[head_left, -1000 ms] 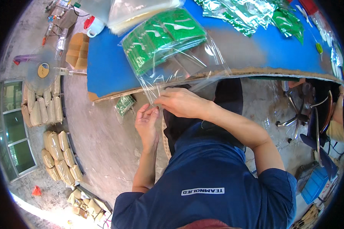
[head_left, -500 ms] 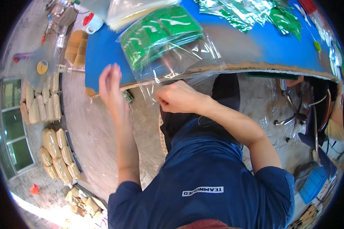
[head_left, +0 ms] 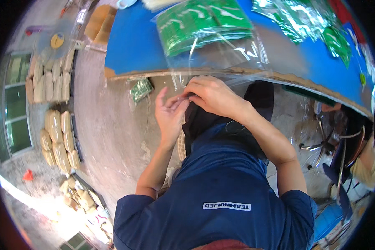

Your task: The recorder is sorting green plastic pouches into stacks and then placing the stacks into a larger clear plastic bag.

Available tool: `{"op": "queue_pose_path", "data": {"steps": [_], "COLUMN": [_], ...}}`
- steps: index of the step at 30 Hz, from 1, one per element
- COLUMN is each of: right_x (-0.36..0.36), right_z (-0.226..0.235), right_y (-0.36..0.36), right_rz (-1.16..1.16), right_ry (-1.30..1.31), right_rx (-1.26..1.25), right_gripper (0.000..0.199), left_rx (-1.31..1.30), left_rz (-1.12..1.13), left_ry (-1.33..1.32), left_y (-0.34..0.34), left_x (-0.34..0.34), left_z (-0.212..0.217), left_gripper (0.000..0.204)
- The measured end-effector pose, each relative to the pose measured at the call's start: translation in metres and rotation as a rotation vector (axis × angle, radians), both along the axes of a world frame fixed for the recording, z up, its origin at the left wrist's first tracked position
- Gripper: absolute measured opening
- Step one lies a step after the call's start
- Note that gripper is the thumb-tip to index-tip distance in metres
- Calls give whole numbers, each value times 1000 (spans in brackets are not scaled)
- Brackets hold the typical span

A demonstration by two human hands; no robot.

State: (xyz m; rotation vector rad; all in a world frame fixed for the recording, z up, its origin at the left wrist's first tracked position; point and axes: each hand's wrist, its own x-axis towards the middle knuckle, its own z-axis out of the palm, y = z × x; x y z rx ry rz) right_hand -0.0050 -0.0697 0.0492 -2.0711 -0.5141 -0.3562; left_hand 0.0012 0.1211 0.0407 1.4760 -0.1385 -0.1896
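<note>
Head view, looking down. Both hands met at the near edge of the counter [head_left: 129,46], at about twelve o'clock from the torso. Left hand [head_left: 169,112] raised palm-up with fingers loosely spread, thumb and forefinger tips closing on a thin bit of film. Right hand [head_left: 210,95] curled over from the one o'clock side, fingertips pinching the open lip of the clear plastic bag [head_left: 221,58] where it drooped over the counter's rim. Right hand nearer the bag, in fact touching it; left just beside, meeting the same lip from seven o'clock.

Bag lay directly ahead of the hands, toward twelve o'clock, long axis running away from the body, mouth end hanging off the edge, closed end up on the counter. Film thin, glossy, wrinkled, catching white glare. Inside, at the far end, a flat stack of green printed boards [head_left: 200,27], rectangular, stiff, with pale markings.

Counter surface bright blue, smooth, over a raw brown cardboard-like edge. More bagged green pieces [head_left: 298,18] lay at two o'clock, well apart. One small green packet [head_left: 141,89] on the concrete floor [head_left: 108,137] at ten o'clock of the left hand. Tan sacks [head_left: 58,139] stacked at nine o'clock.
</note>
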Motion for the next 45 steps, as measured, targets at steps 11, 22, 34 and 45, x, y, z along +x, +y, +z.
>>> {"op": "queue_pose_path", "data": {"steps": [11, 22, 34, 45], "right_x": [9, 14, -152, -381], "right_z": [-2, -3, -16, -131], "right_y": [4, -2, -121, -271], "right_rz": [80, 41, -441, -1720], "right_ry": [135, 172, 583, -28], "right_rx": [-97, -112, 749, 1100], "right_gripper": [12, 11, 13, 30], "left_rx": [168, 165, 1196, 1117], "left_rz": [23, -64, -551, -799], "left_ry": [37, -334, -1163, -1375], "left_y": [10, -2, -144, -166], "left_x": [0, 49, 187, 148], "left_z": [-5, 29, 32, 48], "left_gripper": [44, 46, 57, 59]}}
